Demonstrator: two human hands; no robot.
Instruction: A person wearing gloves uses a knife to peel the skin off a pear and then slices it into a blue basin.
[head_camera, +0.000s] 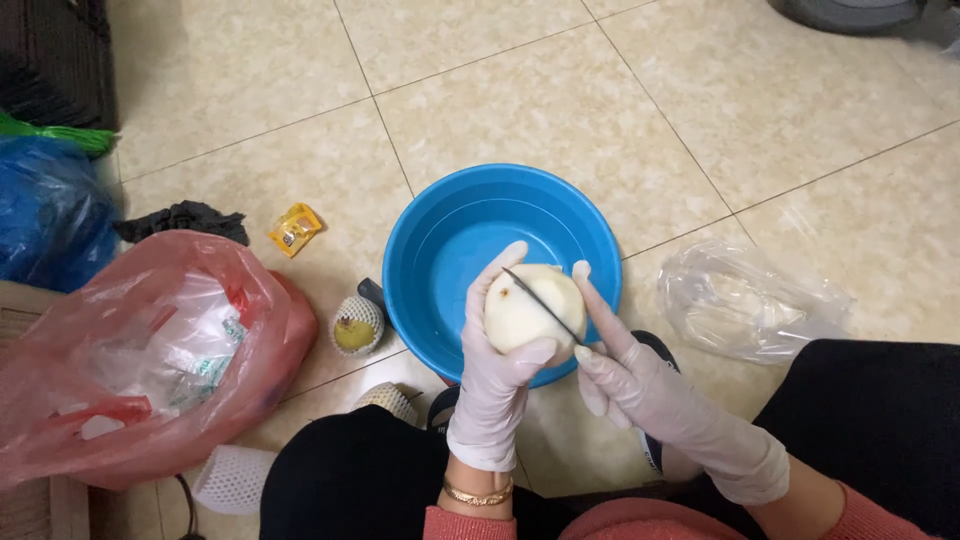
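My left hand (497, 372), in a pale glove, grips a peeled, cream-coloured round fruit (531, 308) over the near rim of a blue plastic basin (450, 240). My right hand (640, 385), also gloved, holds a thin dark knife (541, 299) whose blade lies across the fruit's top, the forefinger stretched along the fruit's right side. The basin sits on the tiled floor and looks bare inside.
A yellow fruit in a white foam net (356, 326) lies left of the basin, with more foam netting (232, 478) near my knee. A red plastic bag (140, 360) of wrappers sits at left, a clear bag (745, 305) at right, a blue bag (45, 215) far left.
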